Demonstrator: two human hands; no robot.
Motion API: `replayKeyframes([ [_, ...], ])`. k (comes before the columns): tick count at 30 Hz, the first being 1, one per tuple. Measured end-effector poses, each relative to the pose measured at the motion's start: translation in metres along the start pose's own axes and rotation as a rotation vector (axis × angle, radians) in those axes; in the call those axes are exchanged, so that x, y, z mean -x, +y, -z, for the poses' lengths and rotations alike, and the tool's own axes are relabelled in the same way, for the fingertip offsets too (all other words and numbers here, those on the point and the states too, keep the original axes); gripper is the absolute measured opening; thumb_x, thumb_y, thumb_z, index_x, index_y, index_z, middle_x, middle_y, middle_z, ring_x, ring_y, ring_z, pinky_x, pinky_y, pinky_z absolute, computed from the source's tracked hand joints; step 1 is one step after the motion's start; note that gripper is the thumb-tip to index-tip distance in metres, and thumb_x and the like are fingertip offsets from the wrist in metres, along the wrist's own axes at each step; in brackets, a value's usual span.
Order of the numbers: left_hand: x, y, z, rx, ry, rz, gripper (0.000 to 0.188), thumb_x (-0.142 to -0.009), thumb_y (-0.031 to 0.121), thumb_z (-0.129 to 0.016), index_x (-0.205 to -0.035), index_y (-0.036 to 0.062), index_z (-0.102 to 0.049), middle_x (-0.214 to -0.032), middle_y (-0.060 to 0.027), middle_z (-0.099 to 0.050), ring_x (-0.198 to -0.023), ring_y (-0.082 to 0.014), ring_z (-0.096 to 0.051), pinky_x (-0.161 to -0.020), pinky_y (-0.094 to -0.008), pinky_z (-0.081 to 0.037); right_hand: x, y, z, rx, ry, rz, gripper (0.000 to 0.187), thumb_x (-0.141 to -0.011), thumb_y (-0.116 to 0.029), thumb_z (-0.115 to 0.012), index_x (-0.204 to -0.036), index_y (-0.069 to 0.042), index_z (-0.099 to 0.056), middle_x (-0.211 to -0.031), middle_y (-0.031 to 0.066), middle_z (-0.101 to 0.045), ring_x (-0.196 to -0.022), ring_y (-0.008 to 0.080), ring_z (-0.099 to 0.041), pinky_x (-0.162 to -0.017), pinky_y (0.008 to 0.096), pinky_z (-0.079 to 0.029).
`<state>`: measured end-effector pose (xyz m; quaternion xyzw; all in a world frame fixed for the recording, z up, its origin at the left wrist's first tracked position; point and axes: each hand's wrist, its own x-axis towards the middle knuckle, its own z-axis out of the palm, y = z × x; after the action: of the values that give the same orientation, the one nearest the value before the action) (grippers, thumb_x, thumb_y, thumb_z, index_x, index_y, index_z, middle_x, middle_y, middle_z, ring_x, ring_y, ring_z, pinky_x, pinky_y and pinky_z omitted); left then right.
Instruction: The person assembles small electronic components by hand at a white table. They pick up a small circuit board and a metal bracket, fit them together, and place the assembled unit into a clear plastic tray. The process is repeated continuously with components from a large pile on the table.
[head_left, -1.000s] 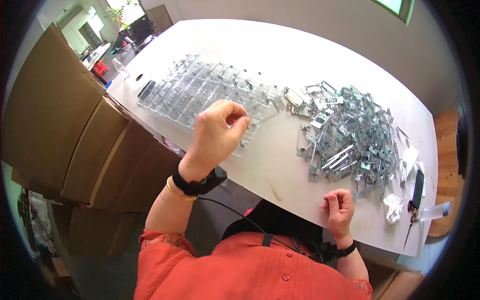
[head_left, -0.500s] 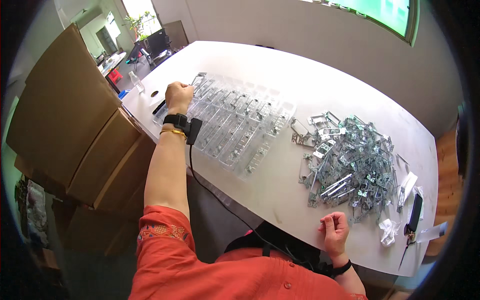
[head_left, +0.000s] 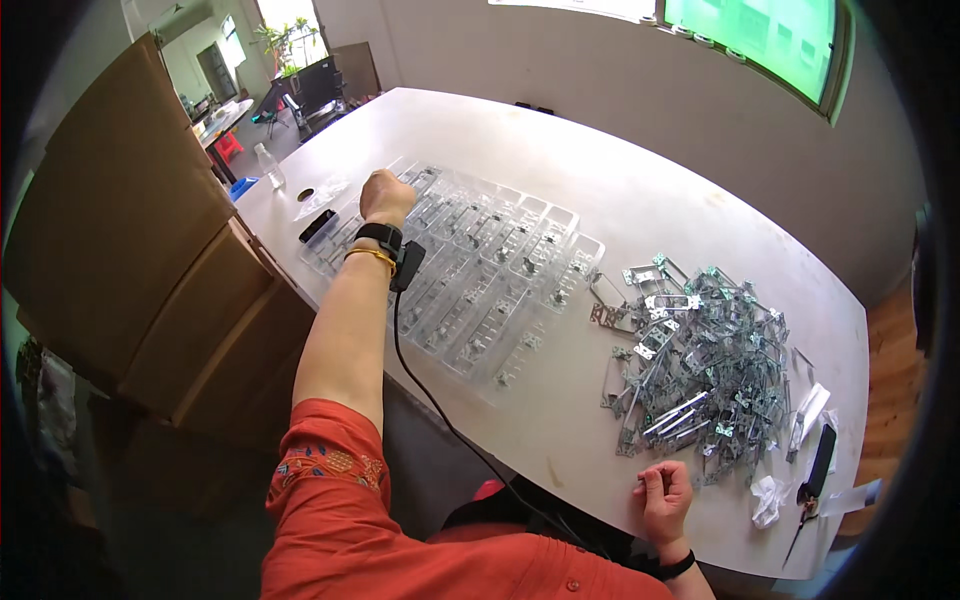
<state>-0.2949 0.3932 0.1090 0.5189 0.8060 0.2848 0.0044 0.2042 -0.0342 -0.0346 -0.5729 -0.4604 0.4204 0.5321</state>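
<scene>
My left hand (head_left: 388,198) is closed over the far left part of clear plastic trays (head_left: 566,218), with its fingertips mostly hidden. Whatever it grips, if anything, cannot be made out. Long compartments in the trays hold thin silvery metal brackets, laid in rows. Close to the table's front edge rests my right hand (head_left: 664,502), its fingers curled and thumb against them, with nothing visible in it. Just beyond that hand lies a tangled heap of metal brackets (head_left: 715,370).
Right of the heap are crumpled white paper (head_left: 768,500), a black-handled tool (head_left: 820,462) and white strips. A black object (head_left: 318,226) and a clear bottle (head_left: 269,165) stand at the table's left. Cardboard boxes (head_left: 115,200) rise beside the table. A cable hangs from my left wrist.
The head view has shifted, so the table sits lower in the picture. My left hand has moved slightly right along the trays' far edge. My right hand stays near the front edge.
</scene>
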Motion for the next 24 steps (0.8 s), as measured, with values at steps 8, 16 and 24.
replayKeyframes([
  [8,-0.013,0.009,-0.022,-0.004,-0.021,0.024,0.028,-0.085,0.015,-0.073,-0.105,-0.0013,-0.083,-0.114,-0.0284,-0.078,-0.113,-0.0439,-0.076,-0.099,-0.0477,-0.062,0.002,0.003,0.003,0.059,-0.017,-0.017,0.012,-0.112,-0.016,-0.066,-0.110,-0.007,-0.059,-0.091,0.0022,-0.068,-0.069,0.0073,-0.065,-0.062,0.0215,-0.051],
  [16,-0.023,-0.003,-0.041,-0.036,-0.090,0.100,0.031,-0.085,0.012,-0.072,-0.111,-0.0012,-0.082,-0.122,-0.0280,-0.077,-0.120,-0.0426,-0.074,-0.102,-0.0471,-0.061,0.003,0.002,0.001,0.107,0.012,-0.011,0.012,-0.112,-0.017,-0.067,-0.108,-0.007,-0.060,-0.089,0.0014,-0.067,-0.066,0.0072,-0.064,-0.060,0.0213,-0.050],
  [24,-0.022,0.001,-0.047,-0.041,-0.062,0.105,0.028,-0.087,0.012,-0.071,-0.110,-0.0009,-0.082,-0.120,-0.0267,-0.078,-0.117,-0.0424,-0.076,-0.100,-0.0467,-0.062,0.003,-0.002,-0.002,0.139,0.038,-0.009,0.014,-0.111,-0.018,-0.068,-0.108,-0.007,-0.060,-0.087,0.0014,-0.067,-0.065,0.0070,-0.064,-0.058,0.0209,-0.049],
])
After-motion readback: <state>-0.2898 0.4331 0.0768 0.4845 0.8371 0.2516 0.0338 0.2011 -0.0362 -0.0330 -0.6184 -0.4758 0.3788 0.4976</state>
